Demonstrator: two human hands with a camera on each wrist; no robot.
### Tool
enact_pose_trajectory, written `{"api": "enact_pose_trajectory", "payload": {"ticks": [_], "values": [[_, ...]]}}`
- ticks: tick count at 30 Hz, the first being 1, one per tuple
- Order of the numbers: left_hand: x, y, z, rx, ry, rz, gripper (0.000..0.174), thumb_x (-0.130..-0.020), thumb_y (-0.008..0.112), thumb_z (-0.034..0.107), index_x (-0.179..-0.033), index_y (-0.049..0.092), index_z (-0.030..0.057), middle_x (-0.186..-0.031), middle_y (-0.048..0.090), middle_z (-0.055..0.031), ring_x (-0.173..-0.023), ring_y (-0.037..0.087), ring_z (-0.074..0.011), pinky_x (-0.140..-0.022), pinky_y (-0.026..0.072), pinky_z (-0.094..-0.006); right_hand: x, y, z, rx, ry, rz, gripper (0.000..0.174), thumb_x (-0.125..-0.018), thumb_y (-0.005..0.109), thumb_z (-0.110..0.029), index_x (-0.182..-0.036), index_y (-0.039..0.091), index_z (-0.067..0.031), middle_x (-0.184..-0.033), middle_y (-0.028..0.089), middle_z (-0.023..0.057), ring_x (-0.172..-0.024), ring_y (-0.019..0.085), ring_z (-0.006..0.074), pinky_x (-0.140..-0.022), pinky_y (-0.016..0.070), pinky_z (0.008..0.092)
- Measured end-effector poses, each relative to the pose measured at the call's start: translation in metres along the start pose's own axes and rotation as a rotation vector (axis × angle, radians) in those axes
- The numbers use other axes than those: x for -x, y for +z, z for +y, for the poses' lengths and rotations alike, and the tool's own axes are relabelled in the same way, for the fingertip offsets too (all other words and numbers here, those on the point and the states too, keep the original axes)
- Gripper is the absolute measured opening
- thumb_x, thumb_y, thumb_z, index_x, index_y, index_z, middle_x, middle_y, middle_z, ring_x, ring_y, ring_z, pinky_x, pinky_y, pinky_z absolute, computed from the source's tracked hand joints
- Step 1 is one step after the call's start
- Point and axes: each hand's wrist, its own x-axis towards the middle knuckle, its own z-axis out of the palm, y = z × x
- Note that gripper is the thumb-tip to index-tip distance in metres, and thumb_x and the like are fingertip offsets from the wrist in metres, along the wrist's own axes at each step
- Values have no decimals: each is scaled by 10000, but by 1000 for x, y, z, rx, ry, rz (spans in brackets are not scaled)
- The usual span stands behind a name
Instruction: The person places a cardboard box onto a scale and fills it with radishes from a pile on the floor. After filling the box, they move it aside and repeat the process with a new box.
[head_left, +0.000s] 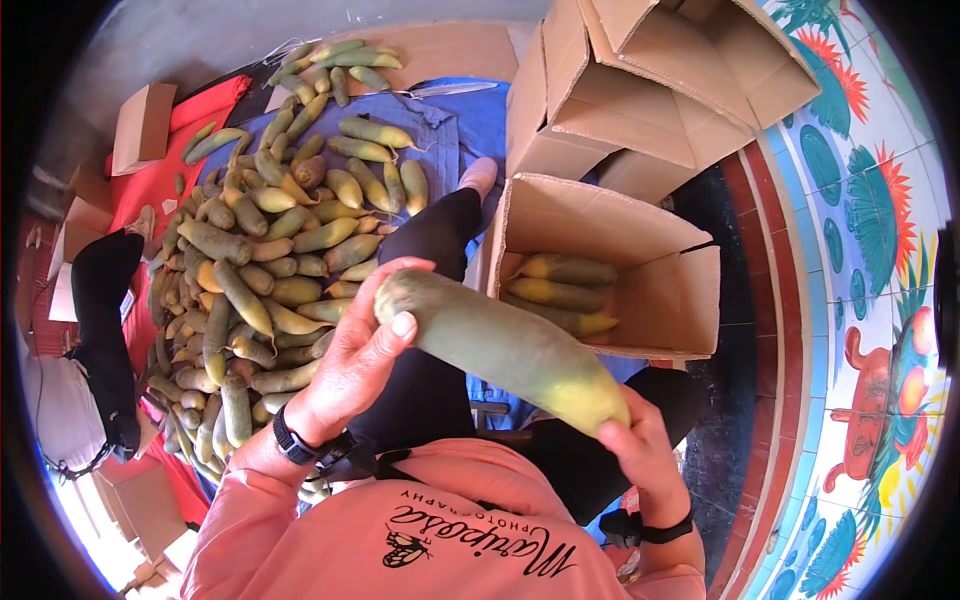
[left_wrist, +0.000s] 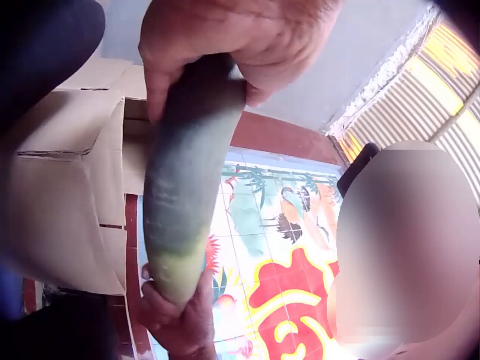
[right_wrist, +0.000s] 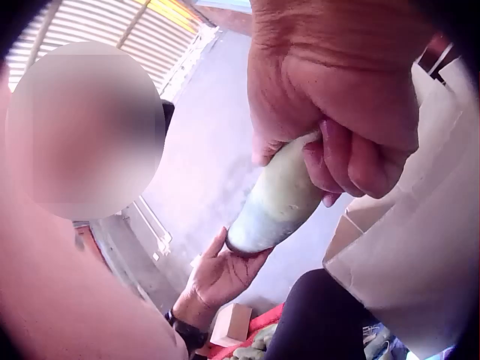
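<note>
A long, thick green vegetable (head_left: 500, 345) with a yellowish end is held in the air over the lap in the head view. The left hand (head_left: 365, 355) grips its darker end, thumb on top and fingers beneath. At the yellow end, the right hand (head_left: 645, 445) pinches the tip. The left wrist view shows the vegetable (left_wrist: 184, 180) between the left hand (left_wrist: 240, 37) and the right hand (left_wrist: 180, 319). In the right wrist view, curled fingers of the right hand (right_wrist: 337, 97) wrap the pale end, and the left hand (right_wrist: 225, 277) supports the other end.
An open cardboard box (head_left: 675, 290) at the right holds several similar vegetables (head_left: 565, 292). Empty boxes (head_left: 660, 100) stand behind it. A large pile of vegetables (head_left: 290, 260) covers a blue cloth (head_left: 460, 120) at the left. Another person's leg (head_left: 105, 330) is at the far left.
</note>
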Motion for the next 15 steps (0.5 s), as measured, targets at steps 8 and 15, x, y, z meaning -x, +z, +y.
{"api": "enact_pose_trajectory", "payload": {"ticks": [8,15], "values": [[-46,0,-39,-931,243,-185,710,-757,720,252,-1354,363,108,-1433,239,-206,-1320,298,-357,-1059,295,-412,-6,-83,-62,379,11,315,507,-795,650,-416,-1009,593,41,-869,605,44,-814,536,111,-736,426,253],[-56,-5,-72,-1169,290,-250,699,-686,773,261,-1288,444,127,-1434,226,-218,-1249,377,-395,-983,405,-429,-95,-135,-29,972,150,267,495,-785,618,-417,-857,597,72,-755,608,215,-722,604,280,-683,456,349]]}}
